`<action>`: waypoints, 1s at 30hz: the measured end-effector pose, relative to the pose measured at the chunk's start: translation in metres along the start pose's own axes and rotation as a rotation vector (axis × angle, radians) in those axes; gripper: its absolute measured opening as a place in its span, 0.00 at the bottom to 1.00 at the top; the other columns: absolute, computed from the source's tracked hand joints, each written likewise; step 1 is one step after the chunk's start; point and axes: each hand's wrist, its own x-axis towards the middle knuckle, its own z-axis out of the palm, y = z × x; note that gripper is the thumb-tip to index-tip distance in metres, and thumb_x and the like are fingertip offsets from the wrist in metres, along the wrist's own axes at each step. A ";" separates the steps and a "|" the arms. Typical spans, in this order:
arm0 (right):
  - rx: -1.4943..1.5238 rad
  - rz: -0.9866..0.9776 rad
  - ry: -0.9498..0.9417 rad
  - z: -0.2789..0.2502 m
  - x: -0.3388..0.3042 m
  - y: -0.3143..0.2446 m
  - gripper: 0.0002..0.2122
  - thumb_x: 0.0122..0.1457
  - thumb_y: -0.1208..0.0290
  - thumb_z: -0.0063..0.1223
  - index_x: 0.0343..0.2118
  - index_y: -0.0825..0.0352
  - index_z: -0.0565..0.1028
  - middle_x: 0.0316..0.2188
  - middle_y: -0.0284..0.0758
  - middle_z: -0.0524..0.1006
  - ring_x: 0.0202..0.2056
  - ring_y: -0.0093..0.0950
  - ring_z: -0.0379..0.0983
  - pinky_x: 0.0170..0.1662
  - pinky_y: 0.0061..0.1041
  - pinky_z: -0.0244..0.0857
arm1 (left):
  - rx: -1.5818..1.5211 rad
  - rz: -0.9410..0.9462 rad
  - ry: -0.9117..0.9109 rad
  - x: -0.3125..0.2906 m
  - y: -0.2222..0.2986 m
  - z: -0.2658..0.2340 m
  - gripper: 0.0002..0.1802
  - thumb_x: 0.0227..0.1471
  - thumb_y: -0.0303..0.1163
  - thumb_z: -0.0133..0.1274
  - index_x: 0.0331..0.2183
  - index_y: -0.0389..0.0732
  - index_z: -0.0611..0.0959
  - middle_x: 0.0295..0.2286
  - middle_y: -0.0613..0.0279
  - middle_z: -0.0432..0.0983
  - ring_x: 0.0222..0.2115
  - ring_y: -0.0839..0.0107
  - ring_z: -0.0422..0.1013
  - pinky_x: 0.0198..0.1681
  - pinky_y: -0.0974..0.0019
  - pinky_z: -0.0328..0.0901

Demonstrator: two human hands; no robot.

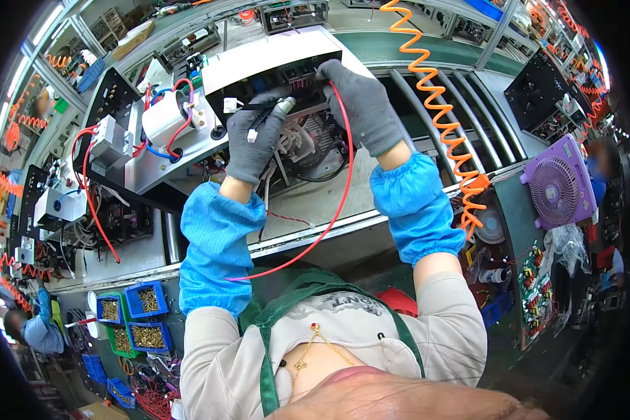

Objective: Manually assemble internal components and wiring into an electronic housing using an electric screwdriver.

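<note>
Here's one open machine (273, 59) on the bench, right in front of the person, its white top tilted in view and its dark inside facing the body. Two grey-gloved hands are at it. The left hand (254, 140) is closed round a black cable (257, 106), fingertips a little blurred, with one silvery end (285, 105) poking out by them. Two white connectors (230, 105) show here, one beside the fingers, one against the glove. Over to the right hand (362, 108): fingers drawn in narrow at the opening's edge, pinching one red wire (348, 168), which loops down across the bench edge to the left sleeve. Two blue sleeves (413, 192), one per forearm. Just left of the machine, one white cylinder (164, 126) and one grey box (112, 147) sit among red and blue wires. To the right, one orange coiled hose (437, 112) hangs over the metal rollers (462, 112), and beyond it stands one purple fan (553, 182), with one green circuit board (534, 297) below. Lower left, four bins (147, 288) carry brass-coloured parts, and one co-worker (42, 332) in blue is farther off.
</note>
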 end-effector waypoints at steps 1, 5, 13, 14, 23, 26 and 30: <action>0.001 -0.001 -0.008 -0.001 0.003 0.001 0.08 0.51 0.74 0.49 0.35 0.58 0.69 0.22 0.36 0.76 0.26 0.37 0.75 0.25 0.32 0.67 | 0.059 -0.018 0.011 0.000 0.004 -0.001 0.12 0.47 0.32 0.58 0.36 0.38 0.82 0.27 0.59 0.79 0.26 0.77 0.72 0.32 0.74 0.66; -0.023 -0.096 -0.165 -0.005 0.009 0.001 0.08 0.50 0.74 0.48 0.35 0.58 0.69 0.23 0.33 0.76 0.26 0.36 0.76 0.25 0.32 0.67 | 0.125 -0.027 0.064 -0.001 0.000 -0.001 0.14 0.47 0.35 0.59 0.36 0.38 0.82 0.24 0.59 0.79 0.24 0.76 0.72 0.30 0.73 0.66; -0.125 -0.367 -0.039 -0.005 0.013 0.008 0.07 0.51 0.69 0.48 0.34 0.57 0.69 0.24 0.31 0.74 0.25 0.32 0.75 0.23 0.28 0.67 | 0.070 -0.131 0.065 0.000 0.001 0.003 0.12 0.47 0.36 0.58 0.34 0.40 0.83 0.23 0.58 0.79 0.23 0.75 0.73 0.28 0.72 0.66; -0.136 -0.378 -0.027 -0.006 0.015 0.009 0.07 0.51 0.68 0.49 0.34 0.57 0.69 0.25 0.31 0.74 0.25 0.31 0.75 0.23 0.28 0.67 | 0.126 -0.064 0.068 0.000 -0.001 0.003 0.11 0.47 0.36 0.58 0.33 0.40 0.83 0.23 0.59 0.79 0.22 0.74 0.73 0.28 0.72 0.66; -0.263 -0.368 -0.223 -0.001 0.018 -0.001 0.11 0.51 0.76 0.46 0.38 0.57 0.69 0.28 0.31 0.76 0.26 0.32 0.75 0.25 0.27 0.68 | 0.051 0.006 0.113 -0.001 -0.005 0.002 0.11 0.47 0.35 0.58 0.34 0.41 0.83 0.24 0.58 0.78 0.22 0.72 0.74 0.28 0.70 0.66; -0.238 -0.361 -0.308 -0.011 0.025 0.004 0.11 0.49 0.74 0.48 0.37 0.58 0.69 0.27 0.33 0.75 0.28 0.34 0.75 0.26 0.29 0.69 | 0.208 0.023 0.169 -0.005 0.002 0.003 0.11 0.47 0.36 0.58 0.31 0.40 0.81 0.23 0.59 0.77 0.22 0.68 0.73 0.27 0.67 0.66; -0.322 -0.338 -0.386 0.012 0.014 0.005 0.08 0.49 0.70 0.48 0.34 0.59 0.69 0.23 0.34 0.75 0.26 0.35 0.75 0.25 0.32 0.68 | 0.019 -0.189 0.111 -0.030 0.013 0.013 0.13 0.50 0.37 0.52 0.33 0.37 0.80 0.24 0.54 0.77 0.26 0.65 0.74 0.32 0.67 0.67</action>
